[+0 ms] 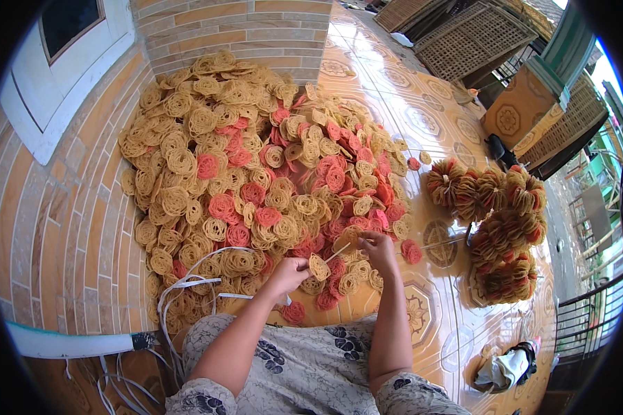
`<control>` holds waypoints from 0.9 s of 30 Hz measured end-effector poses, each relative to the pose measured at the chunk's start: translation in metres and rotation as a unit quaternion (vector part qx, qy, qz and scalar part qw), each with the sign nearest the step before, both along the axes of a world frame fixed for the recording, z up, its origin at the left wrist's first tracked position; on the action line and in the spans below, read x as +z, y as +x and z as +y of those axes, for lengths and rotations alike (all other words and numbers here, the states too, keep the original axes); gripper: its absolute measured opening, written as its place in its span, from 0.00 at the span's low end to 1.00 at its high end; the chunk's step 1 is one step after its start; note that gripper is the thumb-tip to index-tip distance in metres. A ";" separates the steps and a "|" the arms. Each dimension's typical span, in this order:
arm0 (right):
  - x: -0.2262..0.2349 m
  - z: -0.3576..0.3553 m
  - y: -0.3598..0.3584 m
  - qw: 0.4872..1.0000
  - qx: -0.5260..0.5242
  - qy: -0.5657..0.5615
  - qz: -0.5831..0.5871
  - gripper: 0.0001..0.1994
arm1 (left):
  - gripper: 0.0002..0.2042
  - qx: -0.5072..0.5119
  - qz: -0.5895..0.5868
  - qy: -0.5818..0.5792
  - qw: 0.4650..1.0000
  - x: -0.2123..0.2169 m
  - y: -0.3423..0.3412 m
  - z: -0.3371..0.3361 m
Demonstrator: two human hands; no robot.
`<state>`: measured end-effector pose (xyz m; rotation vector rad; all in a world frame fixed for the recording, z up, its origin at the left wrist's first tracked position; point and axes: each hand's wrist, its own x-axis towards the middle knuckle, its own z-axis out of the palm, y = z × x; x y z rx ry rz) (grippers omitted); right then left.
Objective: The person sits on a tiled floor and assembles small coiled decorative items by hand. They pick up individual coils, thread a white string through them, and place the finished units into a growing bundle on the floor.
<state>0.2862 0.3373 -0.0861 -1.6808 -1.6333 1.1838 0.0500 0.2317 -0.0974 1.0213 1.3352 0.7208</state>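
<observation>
My left hand (289, 275) is closed in a pinch at the left end of a thin white strip (338, 252). A small tan, lacy round cracker (318, 267) is threaded on the strip right beside its fingers. My right hand (378, 252) pinches another tan, lacy cracker (348, 238) at the strip's far end; whether the strip passes through it I cannot tell. Both hands are over the near edge of a large pile of tan crackers (173, 200), with pink crackers (254, 194) mixed in.
Bundles of strung crackers (509, 232) lie on the shiny tiled floor (422, 304) to the right. White strips (187, 282) lie at left by my lap. A brick-patterned wall (83, 228) borders the pile. Woven racks (477, 38) stand far right; a cloth bundle (503, 370) lies near right.
</observation>
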 end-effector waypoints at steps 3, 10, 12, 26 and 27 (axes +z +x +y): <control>0.006 -0.002 -0.008 0.996 0.001 -0.008 0.084 0.12 | 0.13 0.015 -0.003 0.008 1.000 -0.001 0.000 0.001; 0.018 -0.009 -0.011 0.975 0.149 -0.048 0.160 0.13 | 0.12 0.025 0.038 0.012 0.999 -0.007 0.000 0.003; 0.011 -0.009 -0.011 0.992 0.121 0.040 0.018 0.14 | 0.12 0.027 0.031 0.002 0.999 -0.007 0.000 0.002; -0.015 -0.007 -0.012 0.964 0.129 0.128 -0.192 0.25 | 0.10 0.032 0.017 0.042 0.998 -0.010 -0.002 0.003; -0.013 -0.009 -0.013 0.958 0.151 0.119 -0.214 0.25 | 0.10 0.031 0.018 0.039 0.999 -0.008 -0.003 0.003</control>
